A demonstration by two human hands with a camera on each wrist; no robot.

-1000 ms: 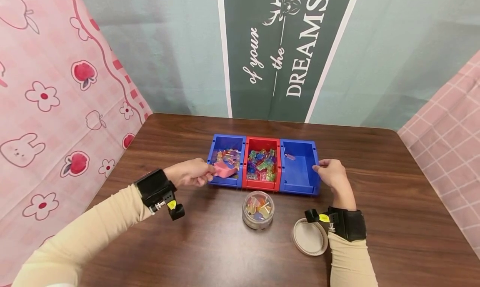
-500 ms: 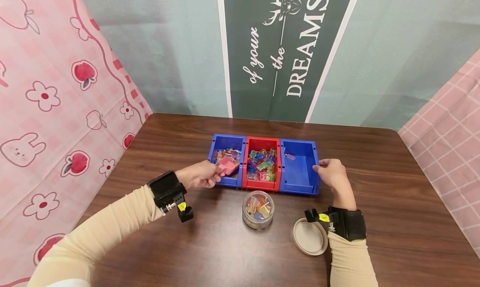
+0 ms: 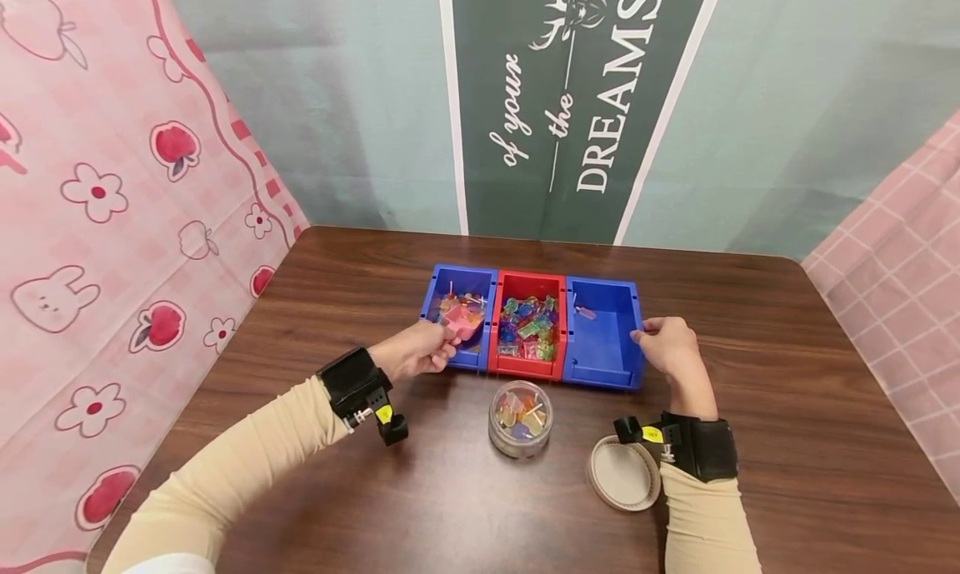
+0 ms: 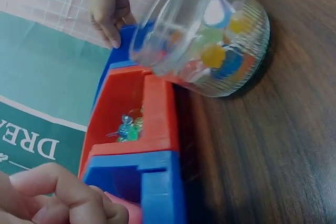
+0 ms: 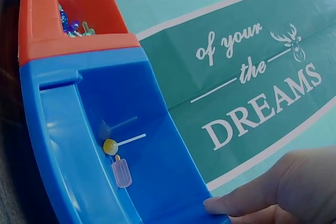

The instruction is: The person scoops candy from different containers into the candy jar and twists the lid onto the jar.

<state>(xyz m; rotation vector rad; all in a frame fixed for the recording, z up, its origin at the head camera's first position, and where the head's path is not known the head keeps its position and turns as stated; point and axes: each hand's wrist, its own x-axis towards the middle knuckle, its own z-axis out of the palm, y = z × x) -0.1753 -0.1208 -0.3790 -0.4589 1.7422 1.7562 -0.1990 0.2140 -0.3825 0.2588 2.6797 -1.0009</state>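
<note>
My left hand [image 3: 422, 351] pinches the handle of a small pink scoop [image 3: 462, 325], whose head sits inside the left blue bin [image 3: 465, 281] among small, colourful candy-shaped pieces. In the left wrist view, curled fingers hide most of the scoop. My right hand [image 3: 670, 349] grips the right side wall of the right blue bin [image 3: 603, 341]. Inside that bin, the right wrist view shows a yellow lollipop-shaped piece [image 5: 110, 147] and a pink popsicle-shaped piece [image 5: 122, 173]. Between the blue bins stands a red bin [image 3: 532, 283] with many translucent colourful pieces.
An uncapped clear jar [image 3: 520, 442] with several colourful pieces stands in front of the red bin. To its right, a round pale lid [image 3: 622, 472] lies on the brown wooden table [image 3: 420, 491]. Cloth backdrops surround the table's back and sides.
My left hand has moved right with the scoop, which has gone further into the left bin's pieces; its head now appears tilted. The right hand keeps its grip on the bin wall.
</note>
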